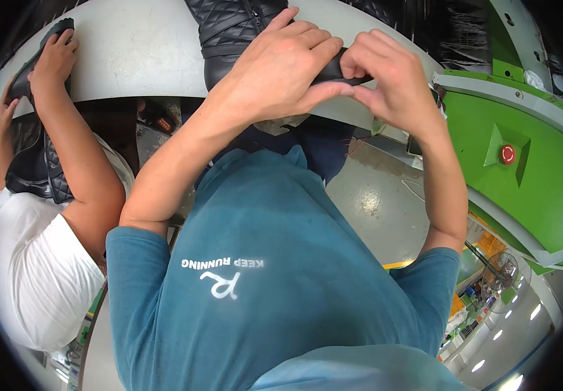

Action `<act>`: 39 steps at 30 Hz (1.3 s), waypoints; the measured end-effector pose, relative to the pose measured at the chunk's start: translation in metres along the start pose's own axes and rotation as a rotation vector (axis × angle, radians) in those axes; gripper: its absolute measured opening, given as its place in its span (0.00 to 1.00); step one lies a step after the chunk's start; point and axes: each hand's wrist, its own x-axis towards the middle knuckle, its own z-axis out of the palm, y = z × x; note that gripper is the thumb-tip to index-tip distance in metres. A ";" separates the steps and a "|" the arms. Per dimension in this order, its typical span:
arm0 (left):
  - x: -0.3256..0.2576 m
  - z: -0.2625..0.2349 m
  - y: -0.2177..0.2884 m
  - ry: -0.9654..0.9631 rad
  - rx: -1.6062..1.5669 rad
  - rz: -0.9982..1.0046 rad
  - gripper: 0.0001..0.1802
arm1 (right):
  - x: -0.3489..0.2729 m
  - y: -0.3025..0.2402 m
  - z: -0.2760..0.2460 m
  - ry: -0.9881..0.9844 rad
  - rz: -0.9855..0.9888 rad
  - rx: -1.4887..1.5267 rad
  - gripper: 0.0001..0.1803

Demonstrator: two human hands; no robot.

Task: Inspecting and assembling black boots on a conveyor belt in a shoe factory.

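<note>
A black quilted boot [213, 67] with a strap and a zipper lies over the pale work surface in front of me. My left hand [291, 64] is laid across it, its fingers bent over the upper and its thumb stretched along the lower edge toward the right. My right hand [387, 77] grips the narrow dark end of the boot at the right, fingers curled and thumb beneath. The two thumbs nearly meet. Much of the boot between shaft and right end is hidden behind my left hand.
At the left a person in a white shirt [40, 274] holds another black boot [30, 68]. The pale work surface [134, 49] curves across the top. A green machine [535, 189] with a red button [507, 154] stands at the right, with a fan [502, 270] farther back.
</note>
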 end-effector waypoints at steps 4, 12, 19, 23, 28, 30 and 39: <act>0.001 -0.002 0.003 -0.029 -0.036 -0.028 0.32 | 0.004 0.007 -0.010 -0.033 0.083 0.183 0.24; -0.002 -0.004 0.003 -0.100 0.001 -0.031 0.41 | -0.010 0.045 -0.015 -0.102 0.138 0.366 0.33; -0.002 -0.003 0.008 -0.059 0.014 0.045 0.44 | -0.035 0.049 0.010 0.071 0.243 0.505 0.46; 0.002 -0.037 0.020 0.146 -0.231 0.080 0.45 | -0.017 -0.018 -0.030 0.414 0.080 0.439 0.57; -0.021 -0.038 0.058 0.631 -0.555 -0.008 0.54 | 0.017 -0.079 -0.055 0.557 -0.280 0.310 0.52; -0.036 -0.031 0.040 0.620 -0.594 0.002 0.65 | 0.003 -0.075 -0.045 0.487 -0.144 0.146 0.45; -0.111 -0.045 0.003 0.351 -0.099 -0.389 0.38 | -0.025 -0.048 0.059 0.386 -0.009 -0.050 0.31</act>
